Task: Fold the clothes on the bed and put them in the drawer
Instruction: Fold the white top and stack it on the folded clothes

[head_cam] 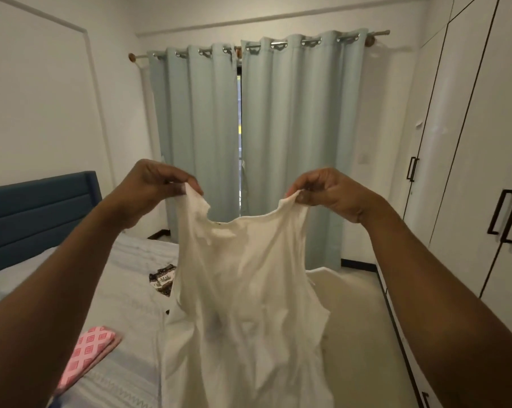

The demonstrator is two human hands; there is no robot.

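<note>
One top (249, 290), two straps pinched (one each) by left hand (157, 189) and right hand (331, 192); pink cloth (87, 354), dark cloth (162, 279) on bed (125, 290).

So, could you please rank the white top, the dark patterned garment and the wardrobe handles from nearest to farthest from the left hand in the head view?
1. white top: pinched by the left hand.
2. dark patterned garment: on the bed below.
3. wardrobe handles: far right.
</note>
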